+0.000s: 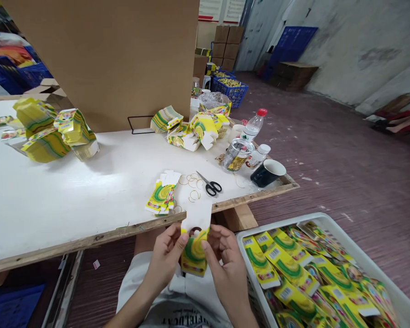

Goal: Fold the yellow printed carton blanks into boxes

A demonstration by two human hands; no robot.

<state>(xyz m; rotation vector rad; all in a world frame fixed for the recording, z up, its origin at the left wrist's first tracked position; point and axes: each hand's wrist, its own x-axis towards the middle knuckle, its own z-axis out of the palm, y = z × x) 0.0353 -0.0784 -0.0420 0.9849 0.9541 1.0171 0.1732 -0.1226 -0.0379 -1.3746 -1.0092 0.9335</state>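
Over my lap, just off the table's near edge, I hold a small yellow and green carton (194, 255) with a white flap standing up at its top. My left hand (171, 248) grips its left side, thumb on the front. From the right, my right hand (223, 255) holds it the same way, thumb pressed to the front. A dark round cut-out shows below the flap. On the table ahead lies a small pile of flat yellow cartons (162, 193). Loose rubber bands (193, 182) and black-handled scissors (210, 184) are beside that pile.
A pale plastic crate (323, 216) full of yellow cartons stands at my right. Along the table's right end are a dark mug (267, 174), a jar (237, 155) and bottles (254, 125). Carton bundles (43, 130) sit at left, before a tall cardboard sheet (116, 59).
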